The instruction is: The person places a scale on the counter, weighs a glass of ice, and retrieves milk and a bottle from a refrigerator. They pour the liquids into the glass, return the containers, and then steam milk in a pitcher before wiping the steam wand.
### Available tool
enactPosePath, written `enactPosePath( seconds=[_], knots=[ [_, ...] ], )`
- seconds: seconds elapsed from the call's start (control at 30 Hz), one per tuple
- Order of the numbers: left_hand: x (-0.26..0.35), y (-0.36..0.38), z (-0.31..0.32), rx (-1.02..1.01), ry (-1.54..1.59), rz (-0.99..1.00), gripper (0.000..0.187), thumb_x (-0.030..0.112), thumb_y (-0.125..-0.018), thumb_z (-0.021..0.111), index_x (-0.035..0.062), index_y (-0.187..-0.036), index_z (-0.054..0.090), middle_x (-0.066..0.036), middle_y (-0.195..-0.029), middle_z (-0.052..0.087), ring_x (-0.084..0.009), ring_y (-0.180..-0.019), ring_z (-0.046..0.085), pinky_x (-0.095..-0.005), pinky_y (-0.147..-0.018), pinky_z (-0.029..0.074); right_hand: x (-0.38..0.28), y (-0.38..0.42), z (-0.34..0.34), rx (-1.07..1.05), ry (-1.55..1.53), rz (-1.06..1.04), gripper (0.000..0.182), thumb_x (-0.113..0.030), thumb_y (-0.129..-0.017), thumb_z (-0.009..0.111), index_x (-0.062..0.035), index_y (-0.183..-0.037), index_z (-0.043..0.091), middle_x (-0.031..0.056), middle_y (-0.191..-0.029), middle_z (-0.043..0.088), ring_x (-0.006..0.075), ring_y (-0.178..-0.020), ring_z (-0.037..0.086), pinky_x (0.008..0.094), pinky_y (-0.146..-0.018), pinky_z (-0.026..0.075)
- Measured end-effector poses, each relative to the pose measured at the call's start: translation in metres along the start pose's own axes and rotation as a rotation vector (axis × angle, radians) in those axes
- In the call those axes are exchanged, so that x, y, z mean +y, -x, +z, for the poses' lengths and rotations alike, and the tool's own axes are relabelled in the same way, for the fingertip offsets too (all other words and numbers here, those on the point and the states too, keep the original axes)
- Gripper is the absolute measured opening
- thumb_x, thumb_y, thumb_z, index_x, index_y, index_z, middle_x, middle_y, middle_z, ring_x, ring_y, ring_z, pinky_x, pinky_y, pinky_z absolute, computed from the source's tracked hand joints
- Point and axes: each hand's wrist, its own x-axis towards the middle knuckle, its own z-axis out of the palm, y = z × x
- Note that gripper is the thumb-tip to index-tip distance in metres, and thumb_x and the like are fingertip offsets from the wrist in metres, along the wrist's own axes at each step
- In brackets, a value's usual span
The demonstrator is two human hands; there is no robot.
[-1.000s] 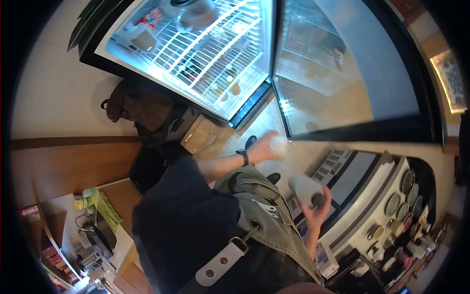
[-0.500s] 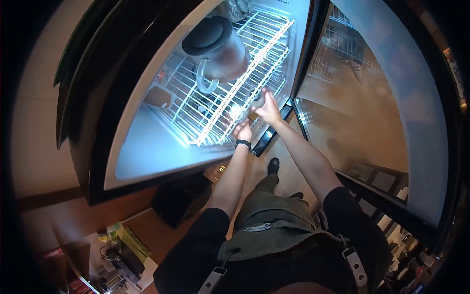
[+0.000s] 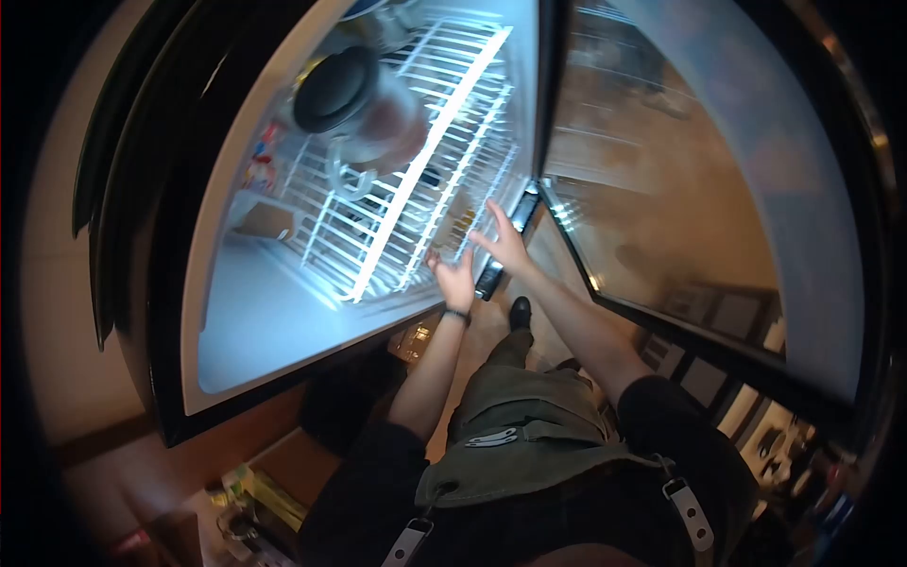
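Observation:
In front of a lit fridge with white wire shelves [image 3: 378,250], both hands hold nothing. My left hand [image 3: 454,281], a dark band at its wrist, is open with thumb and fingers apart at the lower front of the shelves. To its right, my right hand [image 3: 506,244] is also open, fingers spread near the fridge's front edge. On the upper shelf stands a clear pitcher [image 3: 392,128] with a dark lid and a pinkish-brown content. Behind the wires near my fingers is something with yellowish marks [image 3: 463,220], too blurred to name.
The glass fridge door [image 3: 680,208] stands open on the right. A brown piece [image 3: 265,220] and a red-and-white packet [image 3: 261,161] are at the fridge's left inside. Yellow-green packaging [image 3: 269,491] lies at the lower left. My shoe [image 3: 520,313] shows on the floor.
My hands have drawn back from under the shelf toward me. A grey-topped object by my right hand is no longer between them. The view has shifted, moving the pitcher left and down.

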Motion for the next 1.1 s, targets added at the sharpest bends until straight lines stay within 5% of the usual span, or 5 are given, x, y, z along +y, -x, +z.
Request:
enactPosePath(
  seconds=[0.13,0.23,0.4,0.6,1.1],
  knots=[
    [-0.017,0.112,-0.079,-1.070,0.108,-0.259,0.063,0.023,-0.098,0.075,0.0035,-0.151,0.048,-0.013,-0.148,0.057,-0.0229,-0.137,0.054,-0.0380,-0.114,0.043,0.026,0.251,-0.113,0.413,-0.552,0.867,0.044,-0.019,-0.101,0.064,-0.0051,-0.142,0.054,0.0119,-0.124,0.062,0.0226,-0.116,0.063,0.0397,-0.103,0.052],
    [0.033,0.177,-0.148,-1.584,-0.157,-0.327,0.057,0.042,-0.104,0.062,0.0048,-0.146,0.053,-0.013,-0.142,0.060,-0.0207,-0.132,0.056,-0.0355,-0.112,0.043,0.046,0.357,-0.223,0.966,-0.572,0.614,0.051,-0.007,-0.098,0.052,-0.0113,-0.148,0.048,0.0084,-0.139,0.053,0.0209,-0.121,0.057,0.0354,-0.096,0.051],
    [0.052,0.200,-0.192,-1.565,-0.435,-0.511,0.057,0.051,-0.109,0.048,0.0025,-0.131,0.067,-0.013,-0.121,0.072,-0.0166,-0.116,0.065,-0.0318,-0.101,0.048,-0.079,0.323,-0.274,0.622,-0.106,0.158,0.094,0.015,-0.077,0.047,-0.0116,-0.165,0.026,0.0099,-0.172,0.024,0.0296,-0.158,0.022,0.0457,-0.123,0.031],
    [0.047,0.193,-0.090,-1.289,-0.182,-0.031,0.036,0.031,-0.108,0.057,0.0007,-0.122,0.070,-0.006,-0.097,0.076,-0.0142,-0.092,0.069,-0.0263,-0.088,0.051,-0.090,0.302,-0.230,0.633,0.247,-0.010,0.076,0.002,-0.070,0.059,-0.0041,-0.145,0.047,0.0225,-0.140,0.057,0.0371,-0.136,0.052,0.0425,-0.116,0.041],
    [0.038,0.179,-0.038,-0.770,0.291,-0.650,0.113,0.058,-0.092,0.074,-0.0058,-0.161,0.011,-0.033,-0.163,0.018,-0.0385,-0.152,0.029,-0.0464,-0.120,0.038,-0.072,0.698,-0.011,0.656,-0.823,0.841,0.071,-0.061,-0.105,0.047,-0.0105,-0.155,0.048,0.0127,-0.162,0.042,0.0265,-0.146,0.042,0.0393,-0.119,0.035]
  ],
)
